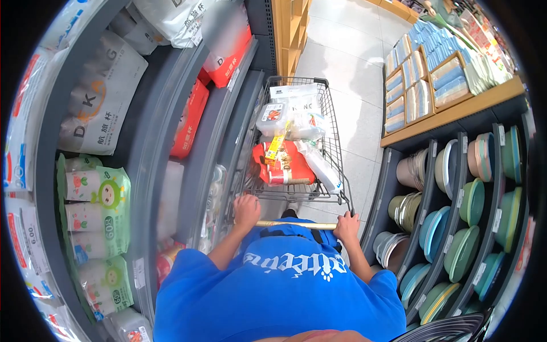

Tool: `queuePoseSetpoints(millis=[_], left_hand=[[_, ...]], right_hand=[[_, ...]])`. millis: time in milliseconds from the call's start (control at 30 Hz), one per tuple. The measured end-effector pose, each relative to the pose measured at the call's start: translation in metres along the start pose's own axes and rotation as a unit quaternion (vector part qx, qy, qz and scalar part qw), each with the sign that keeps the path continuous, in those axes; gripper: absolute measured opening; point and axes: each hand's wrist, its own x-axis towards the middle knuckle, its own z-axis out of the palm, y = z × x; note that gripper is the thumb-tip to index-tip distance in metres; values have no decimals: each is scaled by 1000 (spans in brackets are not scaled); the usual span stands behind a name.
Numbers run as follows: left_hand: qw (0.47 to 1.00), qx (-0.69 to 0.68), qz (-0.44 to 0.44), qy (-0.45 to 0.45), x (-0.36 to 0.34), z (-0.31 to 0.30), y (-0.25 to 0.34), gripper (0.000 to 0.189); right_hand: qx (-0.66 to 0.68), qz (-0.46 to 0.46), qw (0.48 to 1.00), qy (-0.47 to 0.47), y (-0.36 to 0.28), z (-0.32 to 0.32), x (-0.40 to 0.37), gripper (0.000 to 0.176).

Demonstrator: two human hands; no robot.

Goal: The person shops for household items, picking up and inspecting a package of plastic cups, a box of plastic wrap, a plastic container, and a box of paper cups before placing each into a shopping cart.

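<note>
A black wire shopping cart (pixel 336 154) stands in front of me in the aisle. My left hand (pixel 247 210) is closed on the left side of its frame, close to the left end of the pale yellow handlebar (pixel 296 224). At the bar's right end, my right hand (pixel 346 226) grips the cart's right corner. Inside the basket lie a red pack of paper cups (pixel 279 164), a clear plastic box (pixel 273 118), a white-and-clear bag (pixel 307 114) and a long white package (pixel 320 168). A yellow label (pixel 274 149) rests on the red pack.
Dark shelves on my left carry white cup bags (pixel 102 97), red packs (pixel 190 119) and green packs (pixel 99 211). Close on the right, a rack holds stacked bowls (pixel 436 226) below folded towels (pixel 436 45). Tiled floor (pixel 336 51) runs ahead. Another person (pixel 441 11) is far right.
</note>
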Motion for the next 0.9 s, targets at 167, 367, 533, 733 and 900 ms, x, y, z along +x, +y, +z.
queuePoseSetpoints(millis=[167,367,533,733,900], left_hand=[[997,56,-2,50,5,-2,17,30],[997,68,-8,27,74,-2,39,42],[969,114,-153,-156,145,30,39,51],[919,-115,-273,-262,163,106,-31,38],[886,-271,-300,-229,152,100,-14,26]], right_hand=[[-3,-1,1000,-15,7,-2,7,24],[-37,-22,999,-30,17,-6,15,27],[-24,-20,999,-38,23,-15,19,25],[10,-27,1000,1,36,-23,20,23],[6,-33,999,11,49,-22,27,23]])
